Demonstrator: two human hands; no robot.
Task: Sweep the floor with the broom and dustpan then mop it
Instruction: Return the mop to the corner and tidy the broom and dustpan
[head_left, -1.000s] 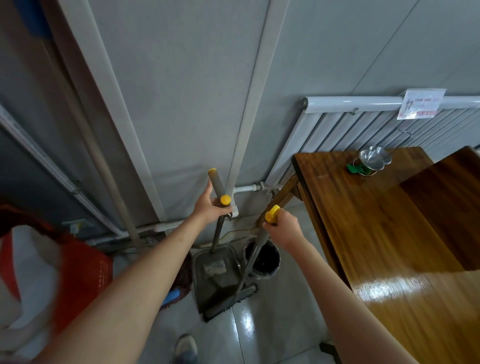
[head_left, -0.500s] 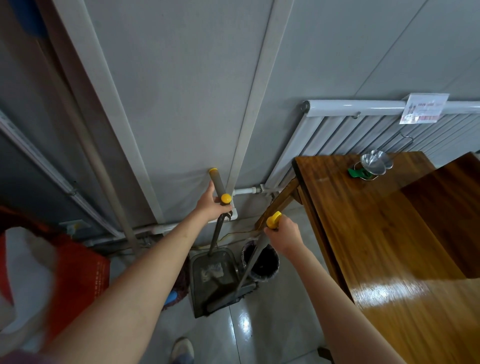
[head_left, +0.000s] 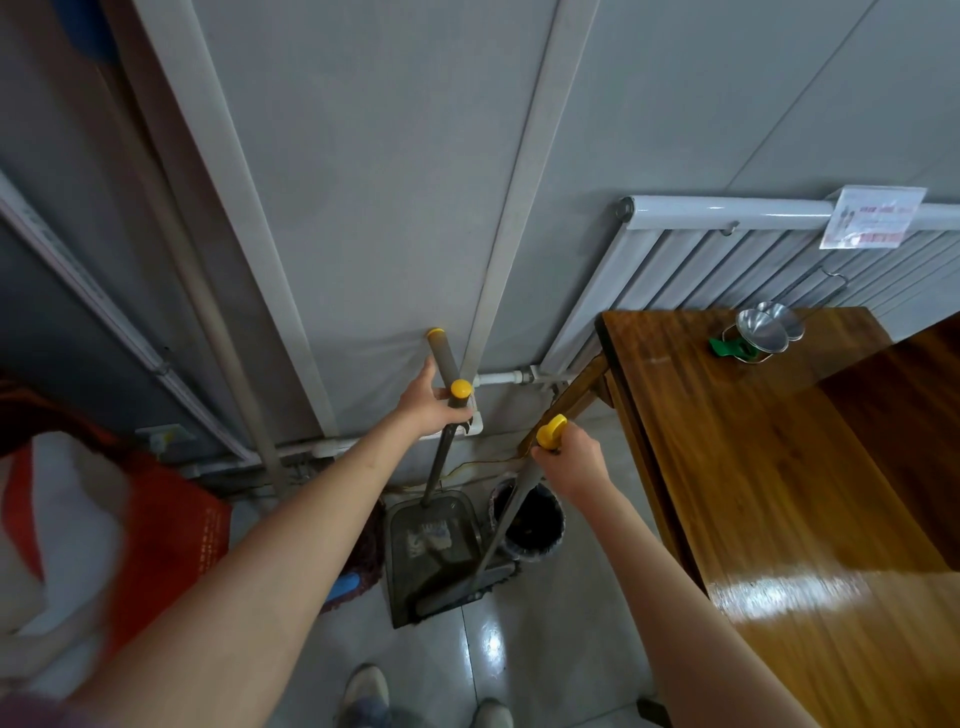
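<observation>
Head view: left hand (head_left: 434, 410) wrapped round dustpan handle (head_left: 441, 452); right hand (head_left: 571, 457) gripping broom handle (head_left: 511, 514); both shafts running down and away toward the wall; dustpan (head_left: 431, 551) flat on floor, broom head (head_left: 457, 592) lying across its near edge.

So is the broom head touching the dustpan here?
Touching. The head view shows the broom head lying across the front lip of the dustpan, overlapping it with no floor visible between them, while the right hand grips the broom handle.
</observation>
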